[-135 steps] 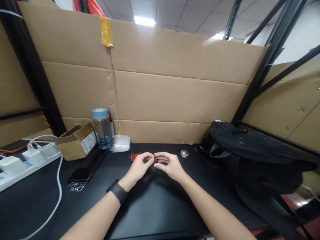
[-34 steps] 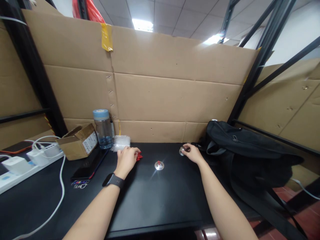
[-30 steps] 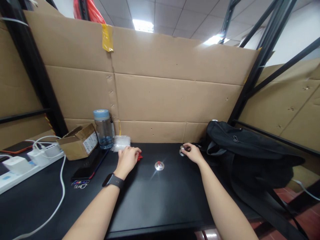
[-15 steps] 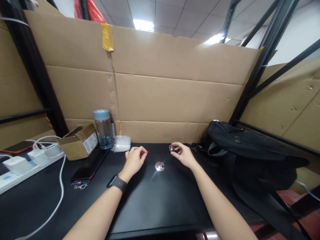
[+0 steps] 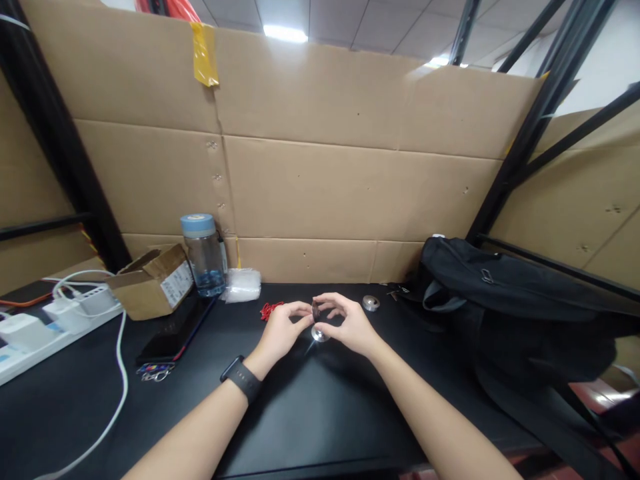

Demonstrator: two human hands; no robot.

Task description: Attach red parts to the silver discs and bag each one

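My right hand grips a small dark round disc on edge between thumb and fingers. Opposite it, my left hand, with a dark watch on the wrist, pinches the same disc from the left side. Just below the fingertips lies a shiny silver disc on the black table, partly covered by the right thumb. A bunch of red cord rests behind the left hand. To the right of the right hand sits a small metal ring-shaped piece.
At left stand a power strip with chargers, an opened cardboard box, a water bottle, a phone and keys. A white plastic packet lies by the cardboard wall. A black bag fills the right side.
My hands have come together over the silver disc. The left has let go of the red cord, which lies on the table. The right brought the dark disc leftward; the ring-shaped piece now shows.
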